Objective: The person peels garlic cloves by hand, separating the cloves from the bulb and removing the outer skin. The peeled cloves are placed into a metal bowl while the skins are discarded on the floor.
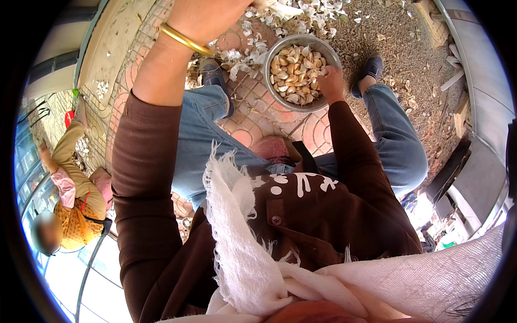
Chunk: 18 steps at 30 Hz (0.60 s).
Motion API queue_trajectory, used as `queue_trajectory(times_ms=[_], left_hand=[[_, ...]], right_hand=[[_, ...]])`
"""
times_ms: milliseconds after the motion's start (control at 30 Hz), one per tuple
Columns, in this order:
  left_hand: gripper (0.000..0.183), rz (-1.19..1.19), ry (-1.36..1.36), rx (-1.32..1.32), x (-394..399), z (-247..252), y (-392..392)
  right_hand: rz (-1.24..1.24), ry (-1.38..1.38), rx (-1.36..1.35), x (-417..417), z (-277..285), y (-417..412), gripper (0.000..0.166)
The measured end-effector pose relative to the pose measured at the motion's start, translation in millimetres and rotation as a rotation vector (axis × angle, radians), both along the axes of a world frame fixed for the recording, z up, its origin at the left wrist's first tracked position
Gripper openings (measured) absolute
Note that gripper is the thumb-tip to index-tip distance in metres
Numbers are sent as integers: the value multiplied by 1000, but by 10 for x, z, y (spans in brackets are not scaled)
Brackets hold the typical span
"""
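A round metal bowl (268, 87) stands on the paving between my feet, holding many unpeeled garlic cloves (297, 72). My right hand (332, 82) is over its right rim, with the fingertips down at the cloves. Whether the fingers pinch a clove is too small to tell. My left hand (210, 18), with a gold bangle (183, 39) at the wrist, reaches past the bowl on the left. The top edge of the picture cuts it off, so most of its fingers are hidden. Close to its fingertips is a whitish papery piece (284, 9), perhaps garlic skin.
Garlic skins (250, 56) litter the ground beyond and left of the bowl. My shoes (370, 70) flank it. At the left, another person (76, 194) sits low near a light panel (117, 36). Wooden blocks (434, 24) and a grey metal panel (490, 76) line the right.
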<state>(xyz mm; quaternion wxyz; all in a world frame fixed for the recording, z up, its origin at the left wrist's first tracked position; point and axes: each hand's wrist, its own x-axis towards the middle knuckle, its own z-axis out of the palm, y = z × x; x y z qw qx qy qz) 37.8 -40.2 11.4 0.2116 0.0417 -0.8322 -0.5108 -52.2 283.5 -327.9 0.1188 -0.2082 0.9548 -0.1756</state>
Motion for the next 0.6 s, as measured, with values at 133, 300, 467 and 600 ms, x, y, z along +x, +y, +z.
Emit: queue_trajectory(times_ms=[133,300,467,600], left_hand=[[14,44,-121,22,33,103,80],[13,37,-120,-28,24,100,65],[15,18,-120,39,-18,43,56],[16,16,-58,7,-1,-30,11]], right_hand=[[110,85,175,252,67,-99,34],[39,-101,149,258,-194,-27,25],[-16,-229,2,5,-470,127,17],[-286,-469,-325,-120,-338,75,13]])
